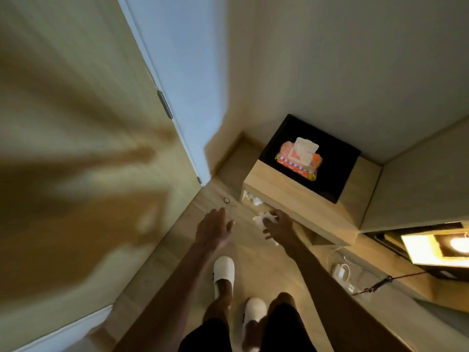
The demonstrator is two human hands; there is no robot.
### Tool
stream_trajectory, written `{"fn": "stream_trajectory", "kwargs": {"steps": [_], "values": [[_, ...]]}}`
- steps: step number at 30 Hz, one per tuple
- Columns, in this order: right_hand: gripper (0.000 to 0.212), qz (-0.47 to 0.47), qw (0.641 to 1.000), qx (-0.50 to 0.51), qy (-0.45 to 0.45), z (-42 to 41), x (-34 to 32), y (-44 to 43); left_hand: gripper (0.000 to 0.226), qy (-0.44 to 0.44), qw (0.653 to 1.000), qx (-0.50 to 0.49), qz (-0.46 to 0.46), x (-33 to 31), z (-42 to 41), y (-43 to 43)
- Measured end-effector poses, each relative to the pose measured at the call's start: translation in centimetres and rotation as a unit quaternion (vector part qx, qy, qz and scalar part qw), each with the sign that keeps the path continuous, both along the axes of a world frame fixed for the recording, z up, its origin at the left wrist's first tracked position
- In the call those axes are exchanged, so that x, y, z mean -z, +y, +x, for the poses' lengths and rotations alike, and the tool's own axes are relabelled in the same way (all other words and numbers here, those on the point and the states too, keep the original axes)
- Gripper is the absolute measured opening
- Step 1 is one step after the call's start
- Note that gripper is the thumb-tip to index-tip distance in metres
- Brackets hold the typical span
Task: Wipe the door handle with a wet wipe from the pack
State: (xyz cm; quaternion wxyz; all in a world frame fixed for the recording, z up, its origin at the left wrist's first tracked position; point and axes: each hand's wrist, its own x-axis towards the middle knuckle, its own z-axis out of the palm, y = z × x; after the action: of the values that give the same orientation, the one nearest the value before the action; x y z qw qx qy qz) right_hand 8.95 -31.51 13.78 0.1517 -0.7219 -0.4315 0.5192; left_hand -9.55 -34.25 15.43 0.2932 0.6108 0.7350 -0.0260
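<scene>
Wipe crumpled in right hand, fingers closed round it, low in front of the cabinet. Left hand empty, fingers spread wide, left of the cabinet. Pack up on the cabinet's black top, one sheet poking out. Door left of the cabinet, blurred; handle not made out.

wooden cabinet | black top | wipe pack on it (one sheet up)
</scene>
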Motion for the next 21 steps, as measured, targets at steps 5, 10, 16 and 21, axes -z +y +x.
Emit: {"fn": "stream_trajectory", "kwargs": {"steps": [5, 10, 16, 21], "values": [[0.024, -0.089, 0.986, 0.136, 0.044, -0.2, 11.6, 2.6, 0.047, -0.007, 1.000, 0.009, -0.010, 10.7, 0.7, 3.0], [0.019, -0.130, 0.963, 0.231, 0.040, 1.3, 25.5, 5.2, 0.050, -0.009, 1.000, -0.007, -0.008, 23.5, 0.8, 4.9], [0.018, -0.182, 0.926, 0.321, 0.079, 1.8, 39.5, 9.9, 0.051, -0.034, 0.999, -0.026, -0.003, 35.2, 1.4, 7.0], [0.024, -0.104, 0.863, 0.413, 0.270, 1.0, 46.4, 13.2, 0.053, -0.043, 0.999, -0.023, -0.020, 40.8, 0.9, 7.5]]}}
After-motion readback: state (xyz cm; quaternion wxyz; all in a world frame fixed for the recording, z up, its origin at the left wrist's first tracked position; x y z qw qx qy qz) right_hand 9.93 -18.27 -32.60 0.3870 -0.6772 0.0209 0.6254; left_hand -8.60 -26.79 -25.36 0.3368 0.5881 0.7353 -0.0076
